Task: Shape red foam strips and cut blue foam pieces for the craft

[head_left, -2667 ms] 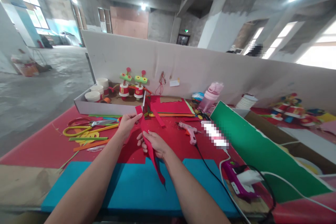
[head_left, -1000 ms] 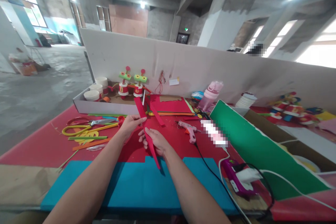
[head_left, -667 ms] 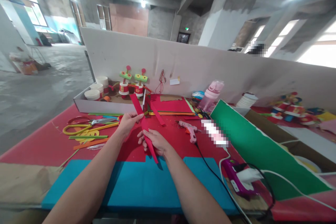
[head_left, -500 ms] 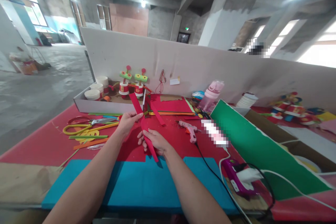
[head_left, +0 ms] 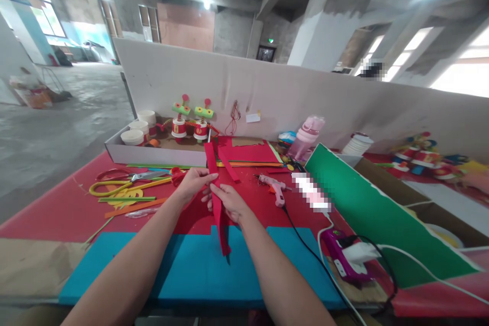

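Note:
A long red paper strip [head_left: 217, 209] runs lengthwise between my hands above the table, its lower end hanging over the blue sheet [head_left: 183, 270]. My left hand [head_left: 196, 183] pinches the strip near its upper part. Just below, my right hand [head_left: 228, 200] grips it with the thumb on top and the fingers underneath. Beyond them a second red strip [head_left: 229, 165] lies on the red table cover. Right of my hands rests a pink glue gun [head_left: 275, 187]. Yellow-handled scissors [head_left: 110, 187] lie to the left among coloured paper strips.
At the back left, a shallow box [head_left: 153, 154] holds paper cups [head_left: 132, 137] and two cup figures [head_left: 179, 125]. A pink bottle [head_left: 308, 135] stands at the back. On the right are a green board [head_left: 374, 214] and a purple power strip [head_left: 346, 260] with trailing cables.
The red strip has turned more upright and its lower end has come closer to me. My left hand has shifted slightly right and down, nearer my right hand.

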Demonstrator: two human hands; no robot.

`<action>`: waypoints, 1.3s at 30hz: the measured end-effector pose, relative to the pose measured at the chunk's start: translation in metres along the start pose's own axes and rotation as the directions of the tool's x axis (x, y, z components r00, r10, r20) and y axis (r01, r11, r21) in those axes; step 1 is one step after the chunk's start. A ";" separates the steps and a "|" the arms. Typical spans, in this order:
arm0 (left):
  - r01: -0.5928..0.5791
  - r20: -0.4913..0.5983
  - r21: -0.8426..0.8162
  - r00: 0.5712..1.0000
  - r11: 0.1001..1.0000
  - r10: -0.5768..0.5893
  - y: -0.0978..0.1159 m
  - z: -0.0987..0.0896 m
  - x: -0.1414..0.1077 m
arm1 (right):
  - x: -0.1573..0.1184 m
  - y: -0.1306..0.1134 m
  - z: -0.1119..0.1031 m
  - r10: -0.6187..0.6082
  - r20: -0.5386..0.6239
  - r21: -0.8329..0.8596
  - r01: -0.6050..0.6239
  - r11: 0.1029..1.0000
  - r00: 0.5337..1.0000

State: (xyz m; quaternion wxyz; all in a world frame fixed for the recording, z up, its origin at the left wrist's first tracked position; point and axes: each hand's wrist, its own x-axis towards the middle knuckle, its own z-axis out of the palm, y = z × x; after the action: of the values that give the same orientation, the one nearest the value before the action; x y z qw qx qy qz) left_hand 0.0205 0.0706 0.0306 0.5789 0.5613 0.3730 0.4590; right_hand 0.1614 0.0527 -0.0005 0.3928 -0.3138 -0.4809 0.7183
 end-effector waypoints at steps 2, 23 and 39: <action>0.020 0.055 -0.025 0.998 0.999 -0.019 0.000 0.005 -0.002 | 0.001 0.000 0.002 -0.013 -0.025 0.042 0.014 0.999 1.000; -0.153 -0.377 -0.073 0.919 0.986 0.115 -0.003 -0.025 0.013 | 0.006 0.010 0.008 0.016 -0.097 -0.163 -0.032 0.986 0.995; -0.027 -0.034 0.042 0.999 0.999 0.028 -0.008 -0.019 0.008 | 0.005 0.004 0.003 -0.132 -0.154 -0.171 0.105 0.980 0.979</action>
State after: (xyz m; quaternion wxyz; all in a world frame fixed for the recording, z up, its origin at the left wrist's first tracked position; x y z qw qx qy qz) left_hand 0.0058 0.0846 0.0214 0.5542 0.5701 0.3848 0.4687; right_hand 0.1553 0.0550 -0.0041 0.4467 -0.3738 -0.5214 0.6236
